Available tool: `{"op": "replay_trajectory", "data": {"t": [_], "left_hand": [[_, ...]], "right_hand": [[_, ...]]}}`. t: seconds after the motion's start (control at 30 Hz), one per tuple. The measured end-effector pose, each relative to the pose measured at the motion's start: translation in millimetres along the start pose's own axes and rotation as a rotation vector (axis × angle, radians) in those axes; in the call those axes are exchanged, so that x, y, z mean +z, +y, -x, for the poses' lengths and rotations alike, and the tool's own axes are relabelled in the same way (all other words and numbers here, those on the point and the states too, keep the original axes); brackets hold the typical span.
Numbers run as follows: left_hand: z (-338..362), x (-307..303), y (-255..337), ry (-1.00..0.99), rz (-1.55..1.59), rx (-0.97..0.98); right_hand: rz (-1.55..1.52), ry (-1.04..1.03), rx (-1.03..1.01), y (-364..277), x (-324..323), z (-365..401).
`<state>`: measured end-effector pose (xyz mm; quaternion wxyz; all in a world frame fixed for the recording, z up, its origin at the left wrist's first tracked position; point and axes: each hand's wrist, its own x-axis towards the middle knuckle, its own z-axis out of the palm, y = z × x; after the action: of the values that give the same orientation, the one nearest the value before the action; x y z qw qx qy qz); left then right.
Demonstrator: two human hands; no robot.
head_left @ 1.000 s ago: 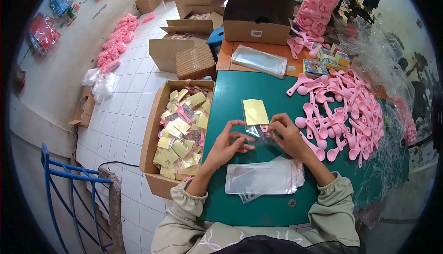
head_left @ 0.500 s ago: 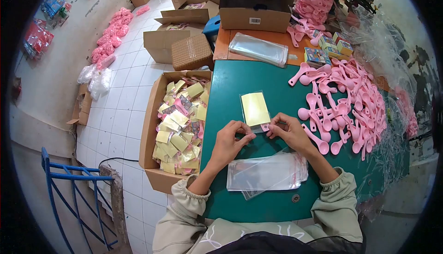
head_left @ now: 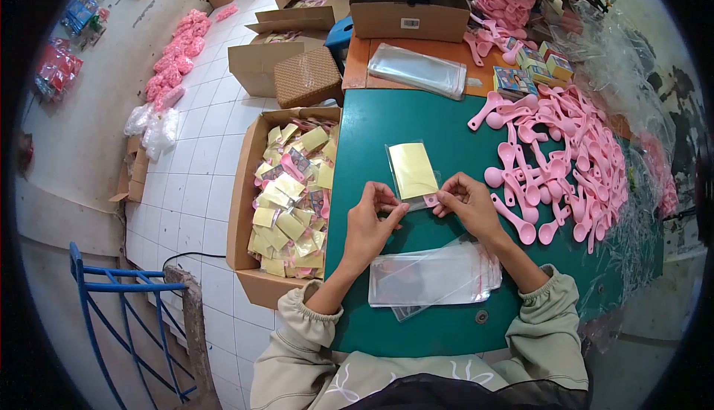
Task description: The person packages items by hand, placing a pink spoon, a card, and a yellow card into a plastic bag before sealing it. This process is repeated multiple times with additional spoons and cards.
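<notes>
A clear plastic bag with a yellow card (head_left: 413,169) in it lies on the green table (head_left: 364,135); a bit of pink shows at its lower edge. My right hand (head_left: 470,205) pinches the bag's lower right corner. At the lower left, my left hand (head_left: 375,220) has thumb and fingers closed near the bag's edge; what they hold is too small to name. Nearer to me lies a stack of clear bags (head_left: 431,276), with one bag turned askew under it.
Pink spoons (head_left: 587,172) are heaped on the right. A carton (head_left: 242,209) of filled packets stands left of the table. More clear bags (head_left: 420,71), small card stacks (head_left: 513,81) and an open box (head_left: 409,23) are at the back. A blue railing (head_left: 134,287) is at lower left.
The view has shifted slightly. Both hands remain at the bag's lower edge, with only slight changes in their finger positions.
</notes>
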<state>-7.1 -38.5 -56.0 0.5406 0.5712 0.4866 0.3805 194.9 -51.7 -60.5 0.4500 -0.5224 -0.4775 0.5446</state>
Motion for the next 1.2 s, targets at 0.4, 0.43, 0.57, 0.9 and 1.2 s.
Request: {"op": "replay_trajectory", "data": {"t": [0.4, 0.43, 0.57, 0.9, 1.2], "left_hand": [[1.1, 0.6, 3.8, -0.022, -0.04, -0.001], [1.5, -0.1, 3.7, -0.029, -0.04, -0.008], [6.0, -17.9, 6.7, -0.033, -0.008, 0.002], [30.2, -141.7, -20.2, 0.446, -0.76, 0.15], [21.0, 44.8, 31.0, -0.369, -0.683, 0.466]], "right_hand": [[0.003, -0.021, -0.015, -4.5, 2.7, -3.1], [0.01, -0.03, -0.014, -3.1, 2.3, -3.1], [0.173, -0.08, -0.021, -24.9, -8.6, -1.4], [1.407, 0.209, -0.163, -44.7, -96.4, 5.8], [1.008, 0.283, -0.322, -114.1, -73.8, 32.5]]}}
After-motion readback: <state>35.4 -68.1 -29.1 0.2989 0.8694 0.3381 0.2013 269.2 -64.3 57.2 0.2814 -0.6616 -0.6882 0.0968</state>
